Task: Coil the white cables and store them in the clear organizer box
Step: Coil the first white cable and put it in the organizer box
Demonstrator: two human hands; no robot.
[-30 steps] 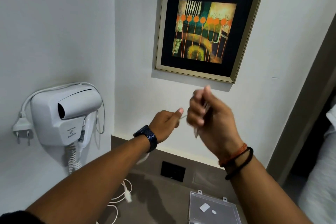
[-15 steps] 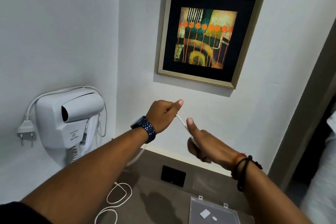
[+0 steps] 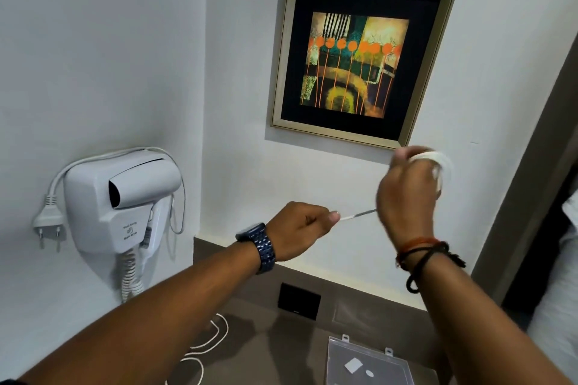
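Note:
My left hand (image 3: 300,228) is raised before the wall, fist closed, pinching a white cable (image 3: 353,216) that runs right to my right hand (image 3: 406,194). That hand is higher and blurred, with white cable loops wound over its fingers. More white cable (image 3: 215,337) lies in loose loops on the brown counter, partly hidden by my left forearm. The clear organizer box (image 3: 369,366) lies flat on the counter at the bottom right, its lid shut, below my right forearm.
A white wall-mounted hair dryer (image 3: 119,200) with its plug and coiled cord hangs at the left. A framed painting (image 3: 359,62) hangs on the back wall. A black socket plate (image 3: 298,296) sits at the counter's back. A dark door frame stands at the right.
My right hand has swung up and to the right, carrying cable loops around its fingers. My left hand has dropped slightly, still pinching the cable. The view has tilted a little.

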